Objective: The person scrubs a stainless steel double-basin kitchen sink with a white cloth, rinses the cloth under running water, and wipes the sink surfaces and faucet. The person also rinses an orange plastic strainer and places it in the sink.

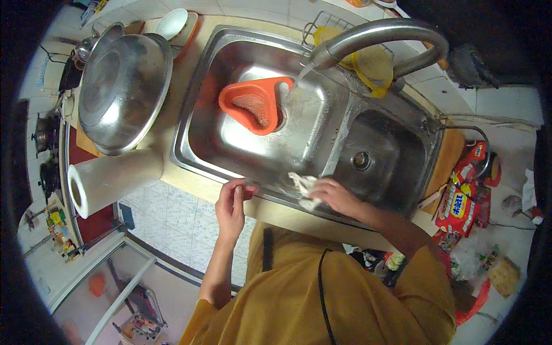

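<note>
My right hand (pixel 334 194) grips a crumpled off-white cloth (pixel 304 187) against the front rim of the stainless steel double sink (pixel 202 166), near the divider between the basins. My left hand (pixel 233 205) hovers by the front counter edge, left of the cloth. Its fingers are loosely curled, and nothing shows in them. Inside the larger left basin, an orange perforated strainer basket (pixel 248 92) sits partly over the drain. Water runs from the curved metal faucet (pixel 379 32) beside the basket. The smaller right basin has its own drain strainer (pixel 361 160).
Left of the sink, a large metal bowl (pixel 125 92) stands tilted beside a roll of clear plastic (pixel 116 179). Yellow mesh (pixel 373 64) hangs on a wire rack behind the faucet. A wooden board (pixel 448 159) and red packages (pixel 459 207) lie at right.
</note>
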Motion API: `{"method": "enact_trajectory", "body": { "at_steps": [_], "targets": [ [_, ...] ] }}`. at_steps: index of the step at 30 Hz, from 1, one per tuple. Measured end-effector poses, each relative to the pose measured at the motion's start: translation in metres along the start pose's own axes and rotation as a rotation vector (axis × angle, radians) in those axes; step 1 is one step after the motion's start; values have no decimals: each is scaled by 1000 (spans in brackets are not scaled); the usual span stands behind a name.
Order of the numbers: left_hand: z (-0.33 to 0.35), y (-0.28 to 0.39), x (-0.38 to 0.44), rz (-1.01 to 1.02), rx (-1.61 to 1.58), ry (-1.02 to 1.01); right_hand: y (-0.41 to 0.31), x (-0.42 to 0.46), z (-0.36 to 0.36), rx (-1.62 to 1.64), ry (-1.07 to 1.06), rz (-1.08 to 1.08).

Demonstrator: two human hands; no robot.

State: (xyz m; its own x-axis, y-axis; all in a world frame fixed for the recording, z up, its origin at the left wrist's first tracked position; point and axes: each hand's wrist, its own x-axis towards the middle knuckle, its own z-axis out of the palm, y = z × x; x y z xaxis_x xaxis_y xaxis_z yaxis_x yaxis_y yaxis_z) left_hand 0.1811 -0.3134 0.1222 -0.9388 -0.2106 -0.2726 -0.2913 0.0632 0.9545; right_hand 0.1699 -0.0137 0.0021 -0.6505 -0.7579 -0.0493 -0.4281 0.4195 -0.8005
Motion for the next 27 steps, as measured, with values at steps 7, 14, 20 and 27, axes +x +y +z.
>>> {"method": "enact_trajectory", "body": {
  "at_steps": [7, 14, 20, 27],
  "targets": [
    [-37, -5, -22, -61, 0, 163, -36, 8, 22, 84, 61, -91],
    [-62, -3, -50, -89, -27, 339, -72, 203, 91, 193, 176, -222],
    [-82, -6, -62, -105, 14, 413, -96, 330, 130, 299, 304, -170],
    [-108, -33, -73, -173, 0, 517, -75, 385, 120, 235, 601, -129]
  ]
}}
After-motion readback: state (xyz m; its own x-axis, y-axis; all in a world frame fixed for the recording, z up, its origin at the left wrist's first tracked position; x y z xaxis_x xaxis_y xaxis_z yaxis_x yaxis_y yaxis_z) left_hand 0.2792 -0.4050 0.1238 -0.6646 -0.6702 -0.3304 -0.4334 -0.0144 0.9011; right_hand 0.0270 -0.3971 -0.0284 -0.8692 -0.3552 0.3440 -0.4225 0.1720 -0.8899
